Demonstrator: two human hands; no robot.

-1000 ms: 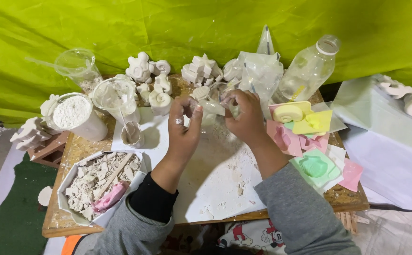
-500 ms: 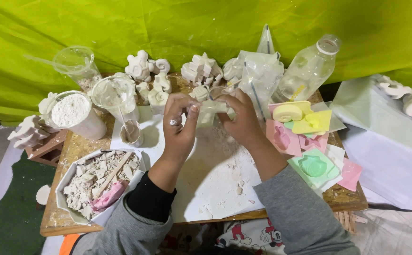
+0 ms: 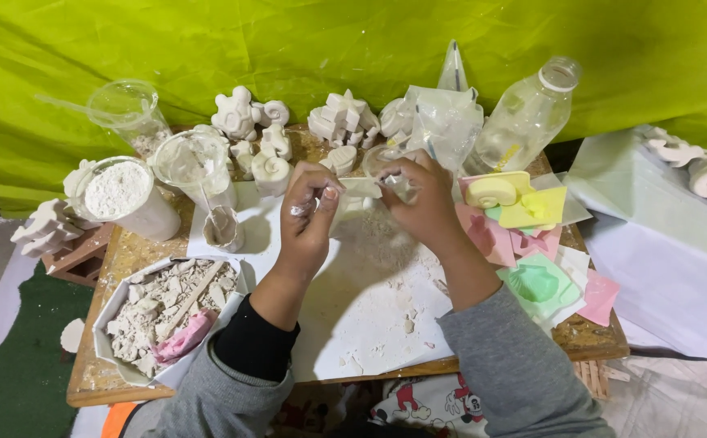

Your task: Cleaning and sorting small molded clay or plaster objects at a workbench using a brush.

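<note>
White plaster dust coats the sheet (image 3: 369, 308) at frame centre, above which the left hand (image 3: 309, 215) and right hand (image 3: 422, 199), fingers curled shut, pinch a small clear mould (image 3: 369, 188) between them, steadying both ends.

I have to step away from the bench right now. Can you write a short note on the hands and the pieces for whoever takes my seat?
Left hand: raised over the white sheet, fingers dusty, pinching one end of a small clear mould.
Right hand: gripping the other end.
Done: white cast figures stand at the back.
Left: coloured moulds at right, one yellow mould filled white; cup of powder and box of broken pieces at left.
</note>
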